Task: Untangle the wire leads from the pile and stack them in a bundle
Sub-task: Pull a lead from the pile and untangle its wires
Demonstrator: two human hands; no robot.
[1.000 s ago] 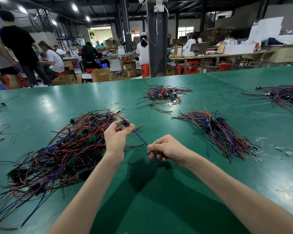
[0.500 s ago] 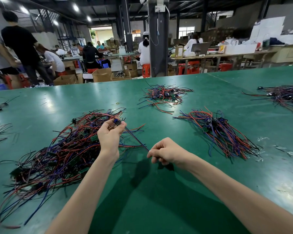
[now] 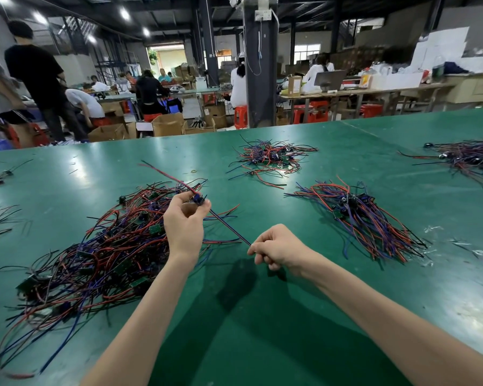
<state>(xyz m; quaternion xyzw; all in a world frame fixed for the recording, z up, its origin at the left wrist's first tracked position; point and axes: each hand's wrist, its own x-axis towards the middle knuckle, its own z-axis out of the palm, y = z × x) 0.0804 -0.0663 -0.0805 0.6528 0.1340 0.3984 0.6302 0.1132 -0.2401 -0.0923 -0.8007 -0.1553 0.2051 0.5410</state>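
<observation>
Red tail (image 3: 165,174) now springs clear of the pile (image 3: 95,246), whipping out toward eleven o'clock from my left hand (image 3: 186,221), which has lifted since half a second ago and pinches the small blue connector (image 3: 198,200). My right hand (image 3: 276,247) stays curled tight on the other end, the lead (image 3: 226,228) taut between them above the tabletop (image 3: 262,316). I judge this lead free of the snarl, ready for the bundle (image 3: 360,218) lying at two o'clock.

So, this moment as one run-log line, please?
step: untangle | left hand: pinches wire lead at connector | right hand: pinches its far end | lead: stretched between hands | pile: left | bundle: right
</observation>
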